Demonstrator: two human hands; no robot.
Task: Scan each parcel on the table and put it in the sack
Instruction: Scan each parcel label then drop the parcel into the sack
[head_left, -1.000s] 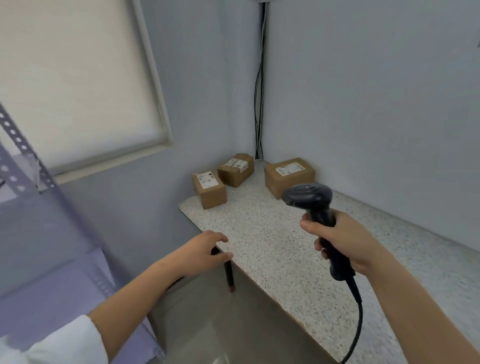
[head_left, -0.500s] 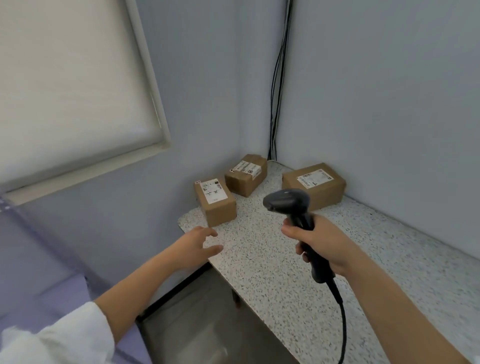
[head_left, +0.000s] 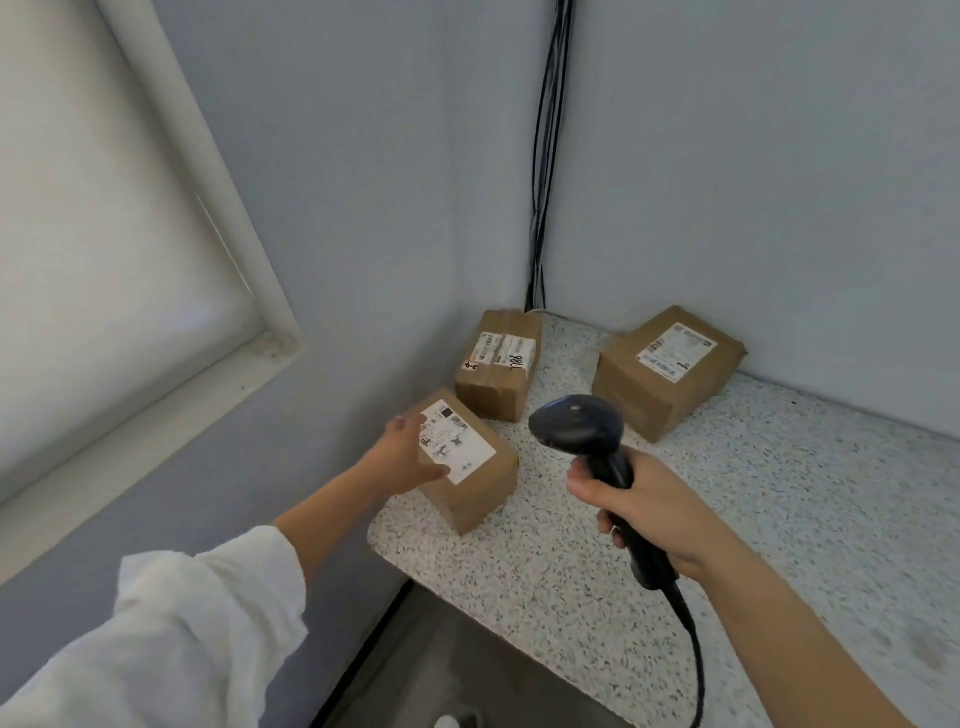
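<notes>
Ok, left sleeve (head_left: 171, 639): white, loose, bottom left, nearest the camera; bare forearm runs from it up toward the parcels.
Scanner cable (head_left: 696, 660): black, drops from the handle base and curves off the bottom edge.
Right hand (head_left: 649, 514): fingers wrapped round the scanner handle, firm grip, held above the surface.
Scanner (head_left: 576, 423): black handheld, head up and facing away toward the parcels, not touching any of them.
Surface (head_left: 779, 519): speckled stone-look top with a rounded near-left corner, pushed into the room corner.
Under the surface edge (head_left: 441, 675): grey area with a dark rim; cannot tell what it is.
Left hand (head_left: 402, 462): fingers spread and fairly straight, laid against the top left edge of the near parcel, thumb reaching the label edge; not wrapped round it.
Near parcel (head_left: 478, 493): brown carton at the near-left corner of the surface, beside the wall, white label (head_left: 457, 441) facing up, one corner pointing at the camera.
Middle parcel (head_left: 496, 384): brown taped carton just behind the near one, against the left wall; white label on top with handwriting, text too small to read.
Far parcel (head_left: 665, 395): largest carton, right of the middle one and apart from it, close to the back wall, label up.
Wall cables (head_left: 545, 156): black bundle running down the room corner to behind the middle parcel.
Window (head_left: 104, 208): left wall, pale frame, white blind down.
</notes>
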